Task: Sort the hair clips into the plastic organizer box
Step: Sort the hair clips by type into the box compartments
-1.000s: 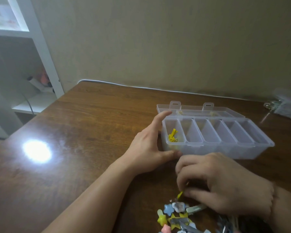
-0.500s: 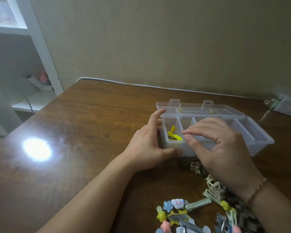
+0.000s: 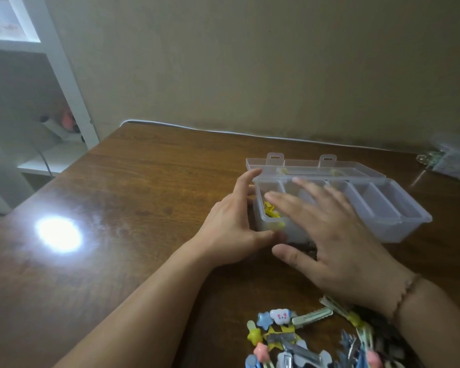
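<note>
Clear plastic organizer box lies lengthwise left-to-right, lid open rearward.

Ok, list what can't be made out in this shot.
- Organizer box: second compartment's contents, head view, hidden by the right hand.
- Yellow clips: count unclear, blurred and partly behind the fingers.
- Clip pile: cut off by the bottom edge and covered by the right wrist.
- Items at far right: blurred.

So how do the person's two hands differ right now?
The left hand rests against the left end of the organizer box, thumb at its front wall; the right hand is above the compartments. The left hand's fingers are gently bent; the right hand's are spread flat and blurred. Neither holds a clip.
</note>
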{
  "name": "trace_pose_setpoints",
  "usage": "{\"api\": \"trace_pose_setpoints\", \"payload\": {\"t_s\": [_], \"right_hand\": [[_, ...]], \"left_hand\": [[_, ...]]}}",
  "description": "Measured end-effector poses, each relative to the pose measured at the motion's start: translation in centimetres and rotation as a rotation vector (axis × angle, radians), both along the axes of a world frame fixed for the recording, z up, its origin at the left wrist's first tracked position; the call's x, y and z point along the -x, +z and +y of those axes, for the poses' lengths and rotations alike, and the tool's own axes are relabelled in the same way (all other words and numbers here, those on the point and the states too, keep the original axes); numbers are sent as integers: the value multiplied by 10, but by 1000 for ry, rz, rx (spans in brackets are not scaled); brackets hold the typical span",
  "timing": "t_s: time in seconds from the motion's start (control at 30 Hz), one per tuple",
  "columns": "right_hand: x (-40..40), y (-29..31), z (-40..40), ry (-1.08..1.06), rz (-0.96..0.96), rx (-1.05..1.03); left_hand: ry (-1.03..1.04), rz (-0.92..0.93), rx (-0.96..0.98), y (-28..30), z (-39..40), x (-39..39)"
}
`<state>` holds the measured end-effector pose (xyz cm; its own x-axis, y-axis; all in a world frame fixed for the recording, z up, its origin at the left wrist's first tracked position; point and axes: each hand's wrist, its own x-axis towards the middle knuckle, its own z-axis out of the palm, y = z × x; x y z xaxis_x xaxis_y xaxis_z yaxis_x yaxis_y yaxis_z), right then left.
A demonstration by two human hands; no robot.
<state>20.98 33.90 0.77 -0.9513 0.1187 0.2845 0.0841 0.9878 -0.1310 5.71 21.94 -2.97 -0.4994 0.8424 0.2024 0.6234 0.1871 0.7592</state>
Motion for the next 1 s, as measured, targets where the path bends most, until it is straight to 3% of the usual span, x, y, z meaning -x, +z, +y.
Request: {"api": "trace_pose_setpoints", "payload": {"t_s": [0.07,0.13,0.23,0.3,0.37,0.43,0.5,0.57,0.67,1.0], "right_hand": [[0,4,-2,-4,90,105],[0,9,-4,-13,115,84],[0,8,-6,-60,-64,-20],[1,6,-4,-97,-77,-47],[-1,10,-7,-46,69,-23],[-7,15,-8,144,260,33],[-14,22,-11,360,158,166],[-18,26,-17,438,-111,275],[-14,23,-23,464,-359,239],[-15,15,-24,437,-317,94]], "left_hand": [[0,1,3,0,0,1],[1,-1,14,0,1,1],[2,-3,26,1,1,0],[2,-10,20,1,1,0],[2,-20,12,1,0,-1],[7,-28,13,1,-1,-1],[14,-29,13,2,-1,-2],[11,-34,21,4,-1,-3],[8,-35,31,4,0,-3],[12,-16,35,5,0,-3]]}}
